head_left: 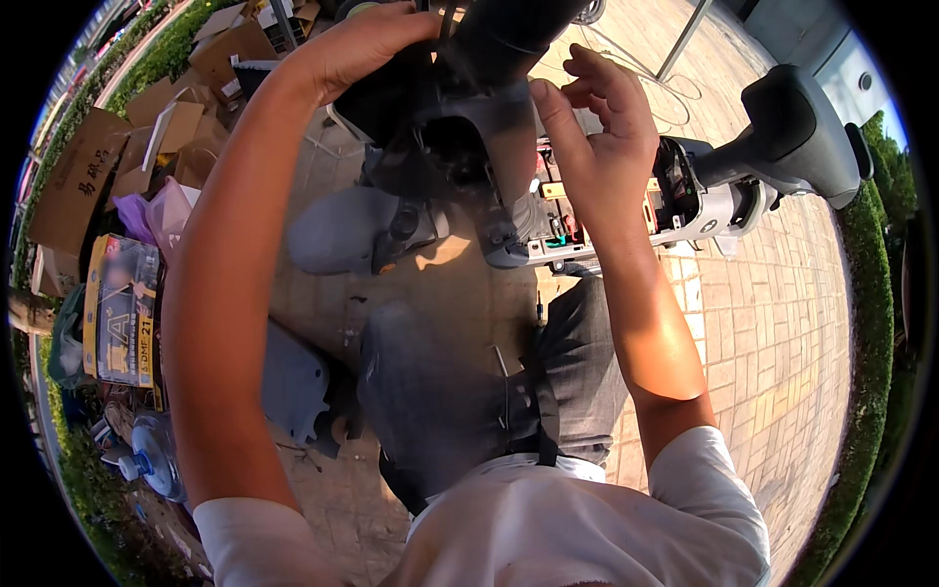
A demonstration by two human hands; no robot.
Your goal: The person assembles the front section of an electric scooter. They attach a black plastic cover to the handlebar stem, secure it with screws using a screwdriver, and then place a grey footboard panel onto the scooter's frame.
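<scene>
An electric scooter (489,117) stands before me with its deck uncovered, showing colored wires and parts in an open compartment (558,210). At the scooter's dark front end, my left hand (377,39) reaches against a black part, its fingertips mostly hidden behind it. My right hand (606,132) hovers over the open compartment, thumb and bent fingers apart, with nothing visible between them. Just left of the thumb is a dark grey column (514,147). A grey seat or backrest (787,117) rises at the scooter's right end.
Cardboard boxes (78,181), a yellow-and-black battery box (122,308) and a blue water bottle (152,455) are piled at left. A grey molded panel (293,386) lies beside my leg. Paving (763,323) stretches right to a hedge (871,284); a metal pole (685,39) stands behind.
</scene>
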